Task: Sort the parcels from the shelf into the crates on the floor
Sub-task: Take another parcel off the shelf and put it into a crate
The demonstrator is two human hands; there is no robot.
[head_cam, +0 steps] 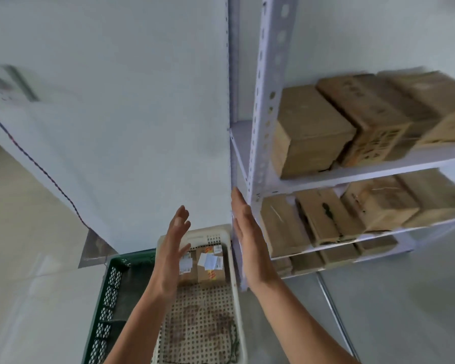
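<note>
Both my hands are raised, empty, with straight fingers. My left hand (172, 249) hovers above the cream crate (237, 306) on the floor. My right hand (247, 232) is beside the white shelf post (263, 114), close to the brown parcels on the lower shelf (281, 224). More brown cardboard parcels (313, 132) stand on the shelf above. Inside the cream crate two labelled brown parcels (208, 264) lie at its far end. A dark green crate (105, 306) sits to the left of the cream one.
A white wall (129, 101) rises behind the crates, with a thin cable (37, 164) running along its lower edge. Further parcels (334, 256) fill the bottom shelf. A metal rod (336, 319) lies on the pale floor at the right.
</note>
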